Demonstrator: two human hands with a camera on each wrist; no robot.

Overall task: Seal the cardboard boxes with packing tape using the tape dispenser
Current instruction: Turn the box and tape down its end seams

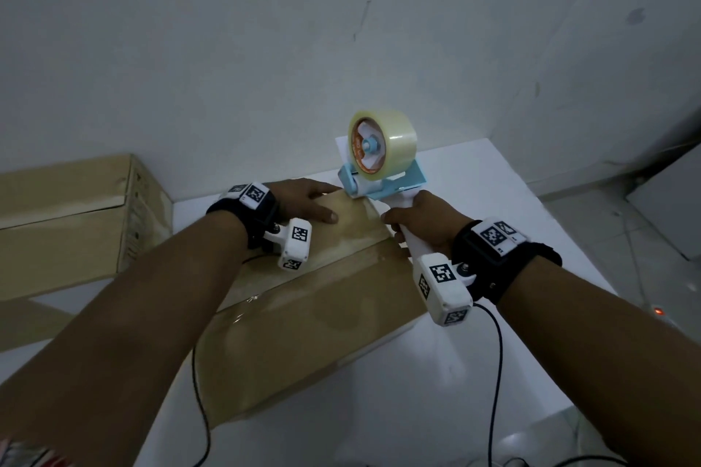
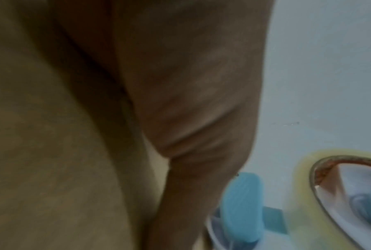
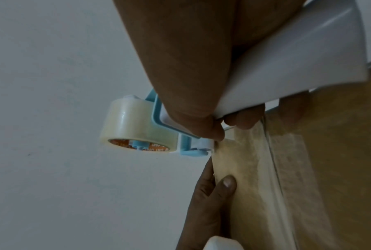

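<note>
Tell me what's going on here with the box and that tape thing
A person is taping a cardboard box shut on a white table. The right hand grips the white handle of the tape dispenser, whose front end sits at the box's far edge. The left hand lies flat on the box top beside it. Clear tape already runs along the centre seam. A second box sits to the left.

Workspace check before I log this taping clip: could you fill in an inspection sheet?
Surface: white table, boxes on it.
Job's things: cardboard box, clear tape along its seam; tape dispenser at the box's far end.
Clutter: second cardboard box at left.
Hands: left hand flat on the box top; right hand grips the dispenser handle.
Cables: black wrist-camera cables trailing over the table.
Surroundings: white wall; tiled floor at right.
</note>
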